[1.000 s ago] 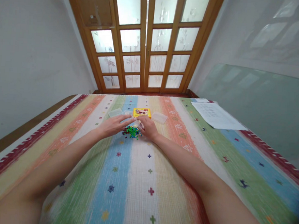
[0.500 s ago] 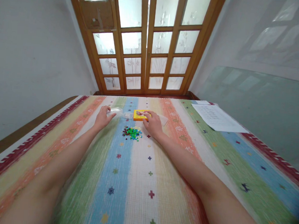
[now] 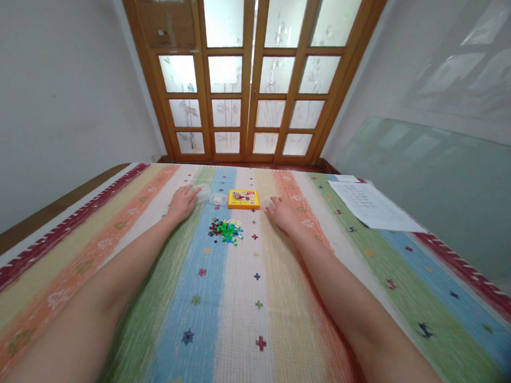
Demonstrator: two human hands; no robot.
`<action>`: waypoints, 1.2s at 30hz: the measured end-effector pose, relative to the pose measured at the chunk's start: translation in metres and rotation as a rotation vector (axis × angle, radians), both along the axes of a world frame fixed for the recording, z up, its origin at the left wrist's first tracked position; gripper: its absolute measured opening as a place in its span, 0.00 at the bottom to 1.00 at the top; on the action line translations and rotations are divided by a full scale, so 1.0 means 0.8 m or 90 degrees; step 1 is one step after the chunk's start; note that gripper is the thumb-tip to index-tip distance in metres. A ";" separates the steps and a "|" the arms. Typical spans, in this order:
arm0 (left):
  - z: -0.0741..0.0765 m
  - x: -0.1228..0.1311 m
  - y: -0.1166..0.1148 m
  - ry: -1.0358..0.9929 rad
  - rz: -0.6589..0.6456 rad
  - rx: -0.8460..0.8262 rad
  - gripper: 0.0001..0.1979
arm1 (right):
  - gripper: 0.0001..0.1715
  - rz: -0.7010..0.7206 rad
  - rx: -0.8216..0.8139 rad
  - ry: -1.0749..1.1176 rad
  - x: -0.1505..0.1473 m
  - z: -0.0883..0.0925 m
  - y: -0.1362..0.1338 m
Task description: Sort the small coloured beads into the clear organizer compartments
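Observation:
A small pile of tiny coloured bricks lies on the striped cloth between my two hands. Behind the pile are a flat yellow box and a small clear tub. My left hand is left of the pile, its fingers curled on the edge of a clear plastic container. My right hand is right of the yellow box, with fingers closed over another clear plastic container, which is mostly hidden under it.
A printed paper sheet lies at the far right of the cloth. A large glass pane leans along the right wall. Wooden doors with frosted glass stand beyond the far edge.
Both hands left the brick pile and spread apart. The left went to the clear container on the left. The right passed the yellow box to the container on the right.

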State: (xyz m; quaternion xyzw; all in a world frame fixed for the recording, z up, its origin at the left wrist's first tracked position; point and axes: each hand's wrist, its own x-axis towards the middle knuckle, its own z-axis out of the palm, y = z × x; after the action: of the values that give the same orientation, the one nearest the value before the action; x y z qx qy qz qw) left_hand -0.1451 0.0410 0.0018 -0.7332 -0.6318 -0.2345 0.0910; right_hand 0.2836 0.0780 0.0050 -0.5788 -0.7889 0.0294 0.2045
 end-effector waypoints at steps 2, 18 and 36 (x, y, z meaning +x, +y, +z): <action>-0.001 -0.002 -0.003 0.006 -0.004 -0.001 0.25 | 0.24 0.065 -0.009 0.018 0.005 -0.003 0.007; 0.031 0.023 -0.004 0.058 0.018 -0.011 0.30 | 0.39 0.162 0.061 -0.063 -0.009 0.001 0.013; 0.051 -0.030 0.036 0.236 -0.056 -0.121 0.35 | 0.39 0.233 0.026 -0.089 -0.027 0.003 0.025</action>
State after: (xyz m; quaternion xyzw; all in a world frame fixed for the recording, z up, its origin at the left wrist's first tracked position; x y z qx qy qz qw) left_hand -0.1689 0.0700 0.0424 -0.7961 -0.5906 -0.0388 0.1262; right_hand 0.2622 0.0982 0.0075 -0.4217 -0.8938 0.0097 0.1521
